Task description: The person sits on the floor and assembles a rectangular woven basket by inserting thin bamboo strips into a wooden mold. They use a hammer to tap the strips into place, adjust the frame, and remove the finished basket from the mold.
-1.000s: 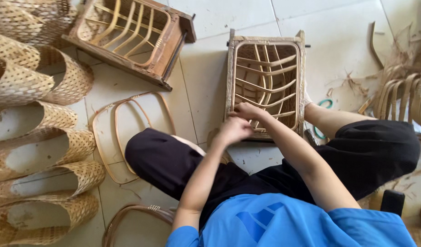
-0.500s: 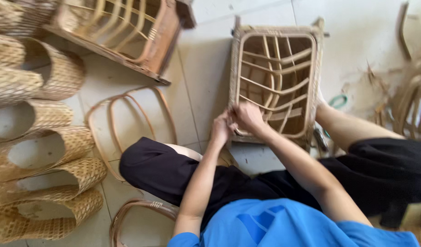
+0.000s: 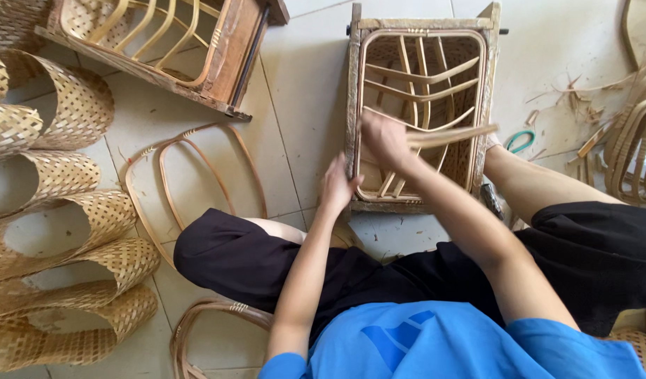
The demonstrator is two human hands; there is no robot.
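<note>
Tiled floor [image 3: 302, 105] under us; our right hand [image 3: 382, 137] pinches a pale bamboo strip [image 3: 453, 135], our left hand [image 3: 337, 186] presses the square wooden frame [image 3: 352, 105]; overbending could snap it.

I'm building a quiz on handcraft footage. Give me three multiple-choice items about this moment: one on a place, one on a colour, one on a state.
1. Where do the woven bamboo sheets lie?
A. on the floor at the left
B. inside the frame
C. on the person's lap

2. What colour is the small loop on the floor right of the wooden frame?
A. red
B. green
C. yellow

3. What is the right hand doing?
A. resting open on the floor
B. gripping a flat bamboo strip
C. holding scissors

Answers:
1 A, the woven bamboo sheets curl in a stack along the left edge.
2 B, the loop beside the wooden frame is green.
3 B, the right hand closes on the bamboo strip over the frame.
</note>
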